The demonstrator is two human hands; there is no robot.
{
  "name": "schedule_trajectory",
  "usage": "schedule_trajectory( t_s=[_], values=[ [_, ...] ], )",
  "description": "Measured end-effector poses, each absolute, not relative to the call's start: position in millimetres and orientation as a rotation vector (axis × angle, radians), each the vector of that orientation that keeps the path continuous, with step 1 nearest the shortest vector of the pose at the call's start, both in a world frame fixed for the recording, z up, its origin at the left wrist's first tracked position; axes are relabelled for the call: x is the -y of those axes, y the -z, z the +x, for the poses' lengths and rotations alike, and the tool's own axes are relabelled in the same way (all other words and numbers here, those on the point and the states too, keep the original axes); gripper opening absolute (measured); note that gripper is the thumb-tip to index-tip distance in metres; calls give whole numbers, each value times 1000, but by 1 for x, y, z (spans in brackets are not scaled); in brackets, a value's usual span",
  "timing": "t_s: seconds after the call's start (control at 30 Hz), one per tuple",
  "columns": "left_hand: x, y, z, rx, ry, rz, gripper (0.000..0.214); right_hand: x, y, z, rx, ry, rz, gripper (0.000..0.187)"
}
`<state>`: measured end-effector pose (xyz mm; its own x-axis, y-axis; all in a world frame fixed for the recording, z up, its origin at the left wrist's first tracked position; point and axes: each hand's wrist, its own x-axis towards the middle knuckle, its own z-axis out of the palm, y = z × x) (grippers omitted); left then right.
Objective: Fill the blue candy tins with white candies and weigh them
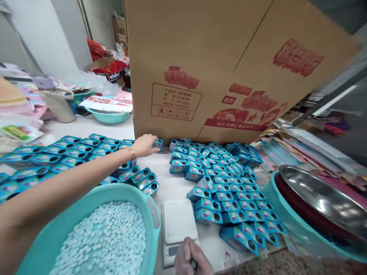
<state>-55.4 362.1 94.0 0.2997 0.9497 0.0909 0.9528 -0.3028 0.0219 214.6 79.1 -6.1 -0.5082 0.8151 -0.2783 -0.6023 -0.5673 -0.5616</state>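
Observation:
My left hand [145, 145] reaches far forward across the table and closes on a small blue tin [158, 143] at the foot of a large cardboard box [218, 68]. Rows of similar blue tins [77, 151] lie under and left of that arm. Another heap of blue tins [226, 183] covers the table on the right. My right hand [190, 259] sits at the bottom edge, fingers curled round a small dark object I cannot make out, just in front of a white digital scale [177, 225].
A teal basin [86, 214] of small pale-blue tablets sits at the near left. At the right, a steel bowl [323, 202] rests in another teal basin [286, 225]. Printed cards lie at the right, and a cup, a basin and papers at the back left.

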Motion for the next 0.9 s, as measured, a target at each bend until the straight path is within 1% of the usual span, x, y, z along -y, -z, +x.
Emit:
schedule_trajectory(
  t_s=[0.03,0.13,0.27,0.4,0.6,0.73,0.87,0.9],
  values=[
    [-341,-101,-54,1781,99,-2553,53,-78,-3,208,454,-2101,-595,32],
    [-280,-109,-40,1645,-23,-2648,49,-67,-26,197,363,-2080,-515,26],
    [-235,-94,-7,1646,-195,-2638,38,-35,-34,195,332,-2127,-518,23],
    [-226,-75,17,1785,-323,-2538,34,5,-24,210,312,-2130,-575,25],
    [-218,-69,28,1895,-387,-2449,33,42,-11,245,195,-2048,-605,29],
    [-213,-68,30,1887,-323,-2466,33,39,-5,249,165,-2048,-573,32],
    [-212,-75,32,1845,-187,-2520,18,23,3,245,154,-2106,-587,34],
    [-212,-79,33,1829,-144,-2538,18,18,5,245,149,-2119,-590,35]
  ],
)
